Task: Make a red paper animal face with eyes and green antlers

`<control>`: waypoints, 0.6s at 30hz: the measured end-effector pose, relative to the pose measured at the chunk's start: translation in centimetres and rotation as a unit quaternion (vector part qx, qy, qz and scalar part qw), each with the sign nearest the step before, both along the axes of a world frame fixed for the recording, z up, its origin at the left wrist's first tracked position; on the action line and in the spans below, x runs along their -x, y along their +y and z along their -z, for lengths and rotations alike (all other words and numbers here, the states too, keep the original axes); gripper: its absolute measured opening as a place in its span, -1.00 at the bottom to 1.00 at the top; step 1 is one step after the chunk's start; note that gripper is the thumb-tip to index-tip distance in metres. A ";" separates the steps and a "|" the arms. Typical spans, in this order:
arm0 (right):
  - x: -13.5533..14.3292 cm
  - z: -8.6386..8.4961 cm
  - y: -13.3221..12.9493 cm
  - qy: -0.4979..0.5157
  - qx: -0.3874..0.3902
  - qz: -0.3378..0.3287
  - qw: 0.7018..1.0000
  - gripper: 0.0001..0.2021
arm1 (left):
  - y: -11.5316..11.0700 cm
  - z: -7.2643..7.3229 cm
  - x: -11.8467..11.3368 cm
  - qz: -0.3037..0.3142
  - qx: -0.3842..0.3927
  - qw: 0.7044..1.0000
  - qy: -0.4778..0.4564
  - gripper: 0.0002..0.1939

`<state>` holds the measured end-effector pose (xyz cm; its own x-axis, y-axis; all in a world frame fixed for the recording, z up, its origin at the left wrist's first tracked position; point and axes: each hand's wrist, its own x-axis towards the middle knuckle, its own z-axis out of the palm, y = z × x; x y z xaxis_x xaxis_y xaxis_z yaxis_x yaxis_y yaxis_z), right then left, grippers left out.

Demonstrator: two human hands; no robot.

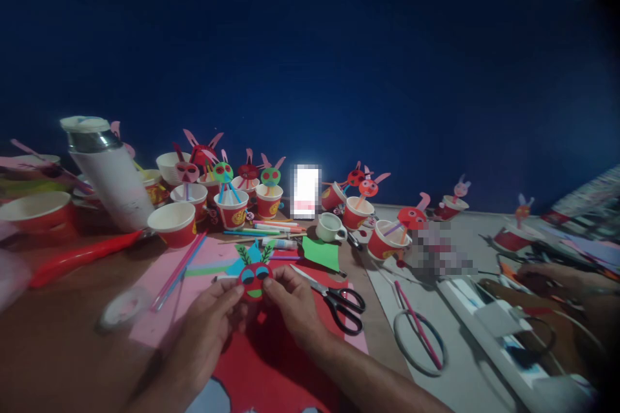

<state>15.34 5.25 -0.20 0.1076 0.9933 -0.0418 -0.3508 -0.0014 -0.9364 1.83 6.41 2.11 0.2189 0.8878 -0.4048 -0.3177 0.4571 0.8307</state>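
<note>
Between my two hands is a small red paper animal face (pixel 255 279) with blue and black eyes, a green mouth and green leaf-patterned ears. My left hand (pixel 216 310) pinches its left edge, and my right hand (pixel 292 302) pinches its right edge. Beneath them lies a red paper sheet (pixel 271 361) over pink paper (pixel 159 310). Black-handled scissors (pixel 341 303) rest just right of my right hand. Behind the face are a green paper piece (pixel 321 253) and several markers (pixel 261 231).
Several red paper cups (pixel 231 206) with paper animal heads stand along the back. A white flask (pixel 109 171), a lit phone (pixel 305 190), a small cup (pixel 330 227) and a tape roll (pixel 124 306) surround the work area. At right, a power strip (pixel 489 342) lies near another person's hand (pixel 557 277).
</note>
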 end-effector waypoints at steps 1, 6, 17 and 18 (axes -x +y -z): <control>0.0 0.0 0.0 0.000 -0.002 0.003 1.000 -0.70 | 0.0 0.1 0.0 0.003 -0.004 1.000 0.002 -0.69; 0.1 -0.2 0.1 -0.009 -0.012 0.014 1.000 -0.69 | -0.1 0.5 0.1 0.045 -0.024 0.998 0.030 -0.68; -0.2 -0.6 -0.3 -0.015 -0.024 -0.006 1.000 -0.68 | -0.3 0.1 -0.1 0.008 -0.044 0.996 0.083 -0.72; -0.2 -0.7 -0.4 -0.020 -0.028 -0.003 0.999 -0.67 | -0.3 -0.1 -0.2 0.004 -0.041 0.995 0.087 -0.73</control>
